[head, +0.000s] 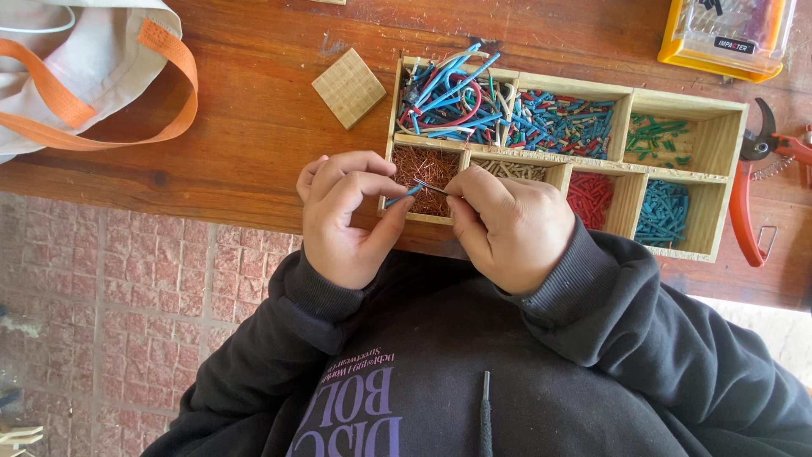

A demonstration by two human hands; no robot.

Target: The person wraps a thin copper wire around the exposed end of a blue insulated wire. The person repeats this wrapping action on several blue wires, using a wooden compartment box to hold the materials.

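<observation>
Tabletop: worn reddish-brown wooden tabletop (pixel 254 127), scratched; I work at its near edge.
Tray: pale wooden compartment tray (pixel 727 127), thin straight walls, set against the near edge of the tabletop.
Tray contents: long blue and red wires (pixel 448 89) in the far left compartment; short blue and red sleeve cuts (pixel 558 123) next to them; green cuts (pixel 655 135) at the far right; fine copper strands (pixel 423 165) in the near left compartment; red cuts (pixel 589 196) and teal cuts (pixel 662 211) along the near side.
Workpiece: thin blue insulated wire piece (pixel 403 198) with a bare metal end, held above the tray's near left corner, over the copper strands.
Left hand: my left hand (pixel 342 220) has thumb and forefinger pinched together on the blue sleeve end.
Right hand: my right hand (pixel 507 224) has fingertips closed tight on the bare end.
Surroundings: square wooden block (pixel 348 87) left of the tray; red-handled cutters (pixel 748 203) at the right edge; cream bag with orange straps (pixel 101 76) at the left corner.
</observation>
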